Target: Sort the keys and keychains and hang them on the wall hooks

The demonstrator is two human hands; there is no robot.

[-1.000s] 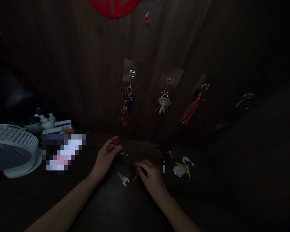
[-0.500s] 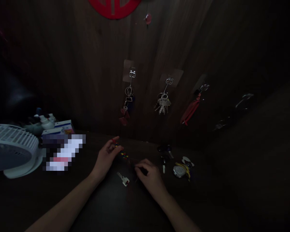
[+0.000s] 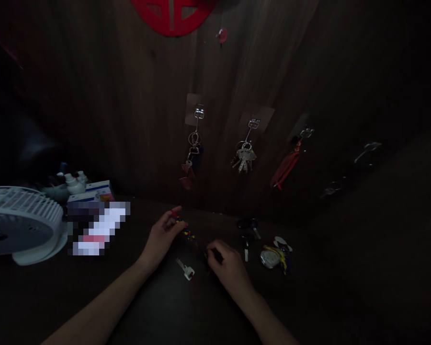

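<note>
My left hand (image 3: 164,235) is closed on a multicoloured braided cord (image 3: 187,233) with red, yellow, blue and green in it. A red bit shows at its index finger. The cord slants down toward my right hand (image 3: 227,262), whose thumb and fingers are pinched at its dark lower end; what exactly they hold is too dark to make out. On the dark surface between my forearms lies a loose silver key (image 3: 186,269) with a red mark on its head. To the right of my right hand lie dark-headed keys (image 3: 246,245) and a round silver fob (image 3: 270,258) with a yellow strap.
On the wall, hooks carry a key ring with red tags (image 3: 187,176), a bunch of keys (image 3: 244,155) and a red strap (image 3: 286,168). A further hook (image 3: 368,151) hangs at the right. A white fan (image 3: 25,220), small bottles (image 3: 74,183) and boxes (image 3: 84,197) stand at left.
The whole view has shifted slightly, so things sit a little lower and to the right. Both hands stay on the cord, with the right fingers pinched closer together.
</note>
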